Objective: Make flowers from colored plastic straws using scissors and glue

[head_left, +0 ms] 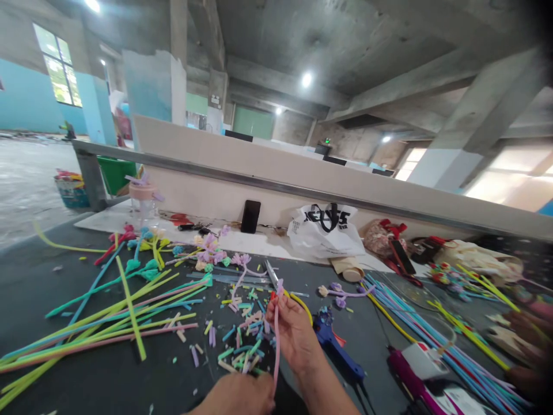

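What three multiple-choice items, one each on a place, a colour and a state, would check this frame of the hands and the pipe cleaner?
1. Where does the black phone stand?
A. Flat on the dark table
B. Leaning against the pale wall panel
C. In the white bag

2. What colour is the pipe cleaner held between the hands?
A. Pink
B. Black
C. White

3. How does the right hand hold its scissors?
A. Lying loose beside it
B. Gripped, blades pointing up and away
C. Tucked under the blue glue gun

Answers: 1 B, it is propped upright against the panel. 2 A, the strand runs pink from the right hand down to the left hand. 3 B, the blades rise above the fingers.
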Action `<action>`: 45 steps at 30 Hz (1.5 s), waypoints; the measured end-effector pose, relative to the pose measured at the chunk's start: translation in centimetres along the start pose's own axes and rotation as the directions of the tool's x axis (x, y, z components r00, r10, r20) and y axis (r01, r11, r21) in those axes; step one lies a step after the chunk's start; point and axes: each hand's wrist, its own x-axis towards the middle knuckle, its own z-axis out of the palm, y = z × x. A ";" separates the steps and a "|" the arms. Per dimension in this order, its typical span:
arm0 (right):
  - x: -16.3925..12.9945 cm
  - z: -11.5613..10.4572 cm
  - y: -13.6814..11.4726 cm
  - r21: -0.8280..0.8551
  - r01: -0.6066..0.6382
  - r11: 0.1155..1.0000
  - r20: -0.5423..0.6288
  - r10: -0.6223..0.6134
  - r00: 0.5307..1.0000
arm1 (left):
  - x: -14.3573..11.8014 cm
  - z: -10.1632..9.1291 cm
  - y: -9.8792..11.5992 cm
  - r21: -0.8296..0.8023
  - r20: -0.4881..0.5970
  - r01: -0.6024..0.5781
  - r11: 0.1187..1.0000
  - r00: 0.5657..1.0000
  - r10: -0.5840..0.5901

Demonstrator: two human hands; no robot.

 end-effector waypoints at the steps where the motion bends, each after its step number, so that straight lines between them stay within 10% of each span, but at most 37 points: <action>1: -0.1 0.1 -0.1 -0.003 -0.022 1.000 0.052 0.022 0.998 | -0.1 -0.2 0.1 -0.004 0.041 -0.001 1.000 0.999 0.001; 4: -0.6 0.4 -0.2 -0.085 -0.091 0.992 0.189 0.106 0.976 | -1.0 -3.0 0.2 -0.062 0.066 0.023 0.998 0.998 -0.019; 10: -1.3 1.1 0.8 -0.249 -0.149 0.957 0.288 0.220 0.932 | -1.6 -9.4 -1.6 -0.516 -0.231 0.210 0.830 0.899 -0.371; 19: -1.3 1.1 2.2 -0.529 -0.058 0.846 0.226 0.207 0.952 | -1.4 -7.3 -2.3 -0.928 -0.150 0.051 0.369 0.856 -0.495; 28: -1.2 1.6 2.7 -0.626 -0.091 0.775 0.169 0.249 0.954 | -1.4 -7.2 -2.9 -0.927 -0.169 0.071 0.369 0.798 -0.578; 45: -1.2 1.9 3.2 -0.660 -0.003 0.752 0.093 0.086 0.992 | -1.0 -6.4 -3.1 -0.903 -0.204 0.059 0.426 0.814 -0.544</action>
